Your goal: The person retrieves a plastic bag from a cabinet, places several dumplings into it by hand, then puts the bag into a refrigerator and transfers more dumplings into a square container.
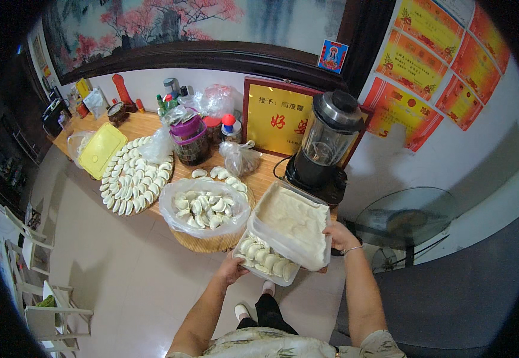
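My left hand (232, 268) is closed on the front left edge of a plastic box of dumplings (266, 260). Rows of pale crescent dumplings show in its near part; the far part is hidden. Over it sits a second translucent box (262, 225) with a floury, off-white layer (289, 222) inside, set askew so the lower box sticks out at the front left. My right hand (341, 237) grips the right side of this upper box. Just left of the boxes, a bowl-shaped container lined with a clear bag (167, 210) holds loose dumplings (203, 209) on a round woven tray (195, 241).
Farther left, another round tray of dumplings (135, 176) lies beside a yellow lid (102, 149). A blender (325, 143) stands behind the boxes, next to a framed gold plaque (277, 113). Jars and a purple-lidded container (189, 138) line the wall. A fan (405, 221) stands at right.
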Tool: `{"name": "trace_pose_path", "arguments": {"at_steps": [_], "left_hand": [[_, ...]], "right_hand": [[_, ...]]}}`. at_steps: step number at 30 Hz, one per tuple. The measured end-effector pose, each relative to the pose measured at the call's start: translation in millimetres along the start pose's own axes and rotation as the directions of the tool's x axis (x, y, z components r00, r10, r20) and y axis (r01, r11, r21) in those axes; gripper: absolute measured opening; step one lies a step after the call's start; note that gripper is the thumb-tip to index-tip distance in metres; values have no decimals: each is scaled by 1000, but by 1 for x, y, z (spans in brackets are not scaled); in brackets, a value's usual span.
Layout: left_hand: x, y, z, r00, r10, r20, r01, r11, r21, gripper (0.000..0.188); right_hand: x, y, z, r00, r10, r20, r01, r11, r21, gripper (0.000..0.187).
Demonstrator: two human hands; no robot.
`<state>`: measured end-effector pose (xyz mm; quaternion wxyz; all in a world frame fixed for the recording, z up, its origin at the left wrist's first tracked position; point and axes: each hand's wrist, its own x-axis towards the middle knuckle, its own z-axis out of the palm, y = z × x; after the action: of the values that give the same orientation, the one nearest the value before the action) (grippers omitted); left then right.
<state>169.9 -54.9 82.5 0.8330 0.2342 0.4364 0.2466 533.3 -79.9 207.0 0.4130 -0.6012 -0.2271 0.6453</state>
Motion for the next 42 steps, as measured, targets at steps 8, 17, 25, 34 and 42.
{"name": "trace_pose_path", "arguments": {"at_steps": [8, 17, 25, 34, 42], "left_hand": [[3, -6, 8, 998, -4, -63, 3, 1000, -11, 53], [-1, 9, 1, 992, 11, -129, -4, 998, 57, 52], [-72, 54, 67, 948, 314, -51, -316, 949, -20, 48], [-57, 15, 70, 850, 400, -343, -282, 896, 344, 45], [-38, 5, 54, 866, 403, -296, -200, 822, 533, 29]], "right_hand": [[10, 58, 38, 956, -213, -200, 206, 977, -56, 43], [-5, 12, 4, 999, -4, -39, 11, 983, 185, 34], [-18, 26, 40, 984, -30, -178, 14, 996, -91, 30], [7, 12, 15, 637, -747, -190, 171, 378, -910, 38], [126, -8, -17, 828, -545, -130, 387, 724, -572, 31]]}}
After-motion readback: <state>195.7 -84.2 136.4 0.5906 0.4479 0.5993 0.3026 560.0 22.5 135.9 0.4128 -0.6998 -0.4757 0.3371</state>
